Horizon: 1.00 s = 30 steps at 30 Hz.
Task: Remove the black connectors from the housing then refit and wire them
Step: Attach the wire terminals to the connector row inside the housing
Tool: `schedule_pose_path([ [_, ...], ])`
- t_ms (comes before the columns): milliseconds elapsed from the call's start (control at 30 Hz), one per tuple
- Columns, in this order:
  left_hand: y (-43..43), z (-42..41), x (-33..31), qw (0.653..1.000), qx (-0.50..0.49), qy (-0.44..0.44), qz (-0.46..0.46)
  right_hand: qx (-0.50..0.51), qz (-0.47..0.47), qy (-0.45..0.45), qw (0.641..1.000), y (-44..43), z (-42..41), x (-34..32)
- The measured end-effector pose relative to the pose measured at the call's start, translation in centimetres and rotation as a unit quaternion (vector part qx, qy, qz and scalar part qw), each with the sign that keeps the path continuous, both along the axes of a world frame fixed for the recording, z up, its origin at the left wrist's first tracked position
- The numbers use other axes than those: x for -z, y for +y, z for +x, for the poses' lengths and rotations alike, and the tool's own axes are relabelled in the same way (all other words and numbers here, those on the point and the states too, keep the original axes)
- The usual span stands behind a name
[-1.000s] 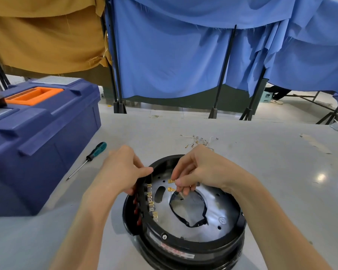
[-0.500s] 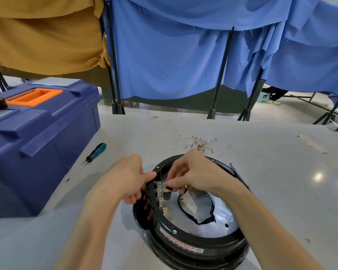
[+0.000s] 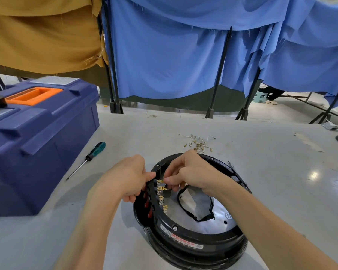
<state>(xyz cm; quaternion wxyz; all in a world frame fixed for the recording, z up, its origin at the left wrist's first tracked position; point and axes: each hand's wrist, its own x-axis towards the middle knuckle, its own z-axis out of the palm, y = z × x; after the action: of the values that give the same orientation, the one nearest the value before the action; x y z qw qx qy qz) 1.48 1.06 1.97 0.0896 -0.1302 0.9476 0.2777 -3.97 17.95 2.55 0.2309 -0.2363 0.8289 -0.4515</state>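
"Black plastic connectors (image 3: pixel 154 193); where are they?"

"Seated in a row along the left inner wall of the round black plastic housing (image 3: pixel 219 248), which lies flat on the grey bench (image 3: pixel 281 182) close to the person; small brass terminals (image 3: pixel 161 200) stand along the row's inner side; red parts (image 3: pixel 145 204) show on its outer side."

"And the left grip (image 3: pixel 125 180)?"

"Clenched on that housing wall at the far end of the row; the thumb lies across the top; the fingers curl down the outside."

"The right grip (image 3: pixel 191 172)?"

"It reaches over the housing from the right; thumb and forefinger pinch the farthest brass terminal (image 3: pixel 164 181), right at the connectors; whether a wire hangs from it I cannot tell."

"Inside the housing?"

"A silver metal plate (image 3: pixel 209 225) with a black-edged opening (image 3: pixel 195 205) just right of the connectors."

"Around it?"

"A loose heap of thin pale wires with brass ends (image 3: pixel 198 143) lies just beyond the housing; a screwdriver with a teal and black handle (image 3: pixel 95 152) lies to the left, apart from both grips, tip toward the person; a large dark blue plastic toolbox with an orange recess in its lid (image 3: pixel 37 143) stands at the bench's left edge; blue cloth curtains (image 3: pixel 164 55) and a mustard cloth (image 3: pixel 43 36) hang behind."
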Motion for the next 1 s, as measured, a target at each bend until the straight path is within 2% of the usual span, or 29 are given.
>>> schedule_pose_path([
  [567, 0.24, 0.06, -0.27, 0.998, 0.015, -0.014, -0.055, 0.029, -0.008, -0.015, 0.999, -0.13, -0.14, 0.09],
  [1000, 0.00, 0.14, -0.39, 1.000, 0.020, -0.021, -0.008, 0.020, -0.008, -0.022, 1.000, -0.30, -0.28, -0.05],
])
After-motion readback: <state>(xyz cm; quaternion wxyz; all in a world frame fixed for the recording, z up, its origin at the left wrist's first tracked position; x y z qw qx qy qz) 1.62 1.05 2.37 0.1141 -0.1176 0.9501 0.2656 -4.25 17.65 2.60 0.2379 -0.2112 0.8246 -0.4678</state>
